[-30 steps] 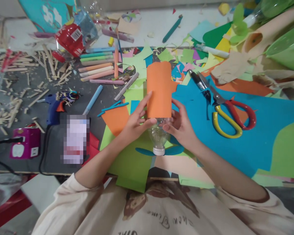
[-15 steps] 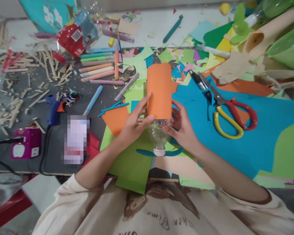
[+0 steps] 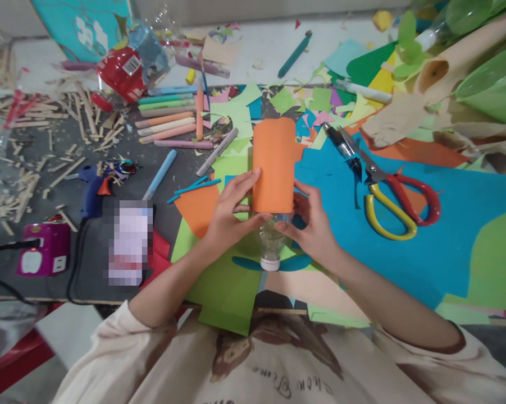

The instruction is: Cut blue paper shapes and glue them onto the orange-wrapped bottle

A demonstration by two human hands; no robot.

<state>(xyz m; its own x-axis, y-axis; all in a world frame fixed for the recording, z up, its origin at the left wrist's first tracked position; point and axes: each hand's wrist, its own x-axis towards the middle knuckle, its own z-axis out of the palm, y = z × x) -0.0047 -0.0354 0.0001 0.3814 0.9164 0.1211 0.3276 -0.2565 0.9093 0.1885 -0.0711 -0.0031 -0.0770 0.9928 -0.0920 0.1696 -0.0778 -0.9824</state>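
Note:
A clear plastic bottle with a white cap lies between my hands, its neck toward me. An orange paper sheet is wrapped round its body. My left hand presses the orange paper's left side, fingers curled round it. The fingers of my right hand grip the right side of the bottle at the paper's lower edge. Under the cap lies a blue paper strip on a green sheet.
Scissors with red and yellow handles lie on a big blue sheet to the right. Chalk sticks, wood splinters, a blue glue gun and a purple power adapter lie left. Paper scraps cover the far side.
The wrapped bottle has been drawn slightly toward me and my left fingers have slid further across the orange paper. Otherwise the hands keep their grip.

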